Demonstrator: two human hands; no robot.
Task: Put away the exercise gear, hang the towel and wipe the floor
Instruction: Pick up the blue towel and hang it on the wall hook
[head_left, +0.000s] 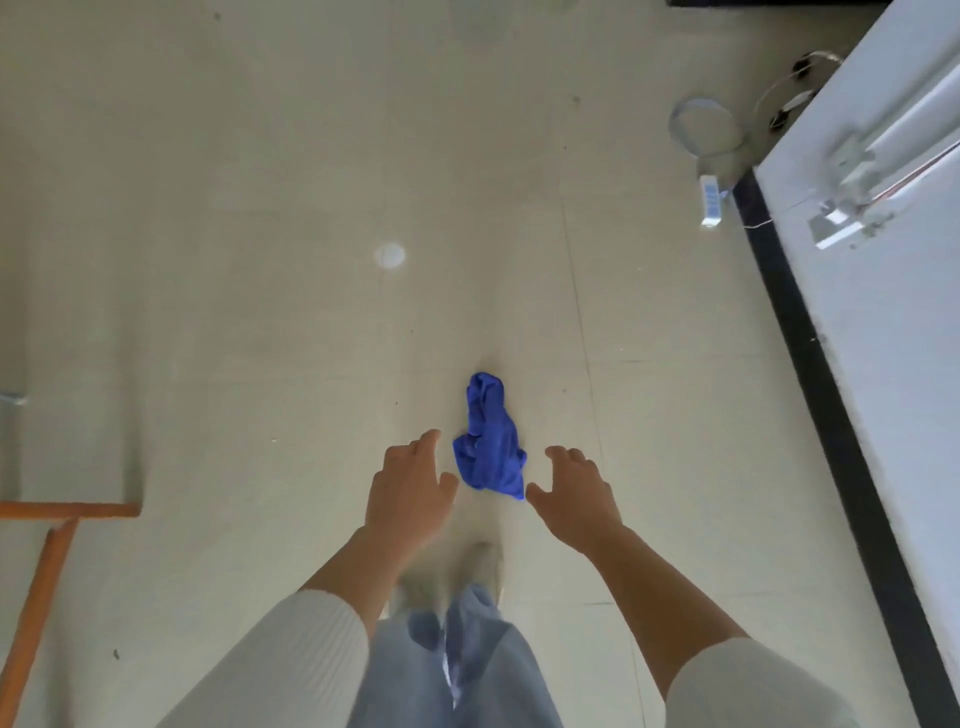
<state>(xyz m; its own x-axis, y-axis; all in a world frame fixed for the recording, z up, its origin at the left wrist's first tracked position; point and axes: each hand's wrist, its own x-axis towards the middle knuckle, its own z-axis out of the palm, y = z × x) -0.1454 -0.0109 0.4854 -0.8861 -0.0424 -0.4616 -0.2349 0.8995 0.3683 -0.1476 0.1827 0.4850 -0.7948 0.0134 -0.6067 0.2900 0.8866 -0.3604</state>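
Note:
A crumpled blue cloth (488, 441) lies on the pale tiled floor (260, 312) straight ahead of me. My left hand (408, 488) hovers just left of the cloth's near end, fingers relaxed and spread, holding nothing. My right hand (574, 493) hovers just right of it, also with loose fingers and empty. Neither hand touches the cloth. My legs and one shoe (480, 569) show below the hands.
A white wall with a black skirting (810, 364) runs along the right, with a metal fitting (852, 197) on it. A white power strip (710, 200) and coiled cable (704, 130) lie near it. An orange wooden frame (47, 561) stands at the left edge.

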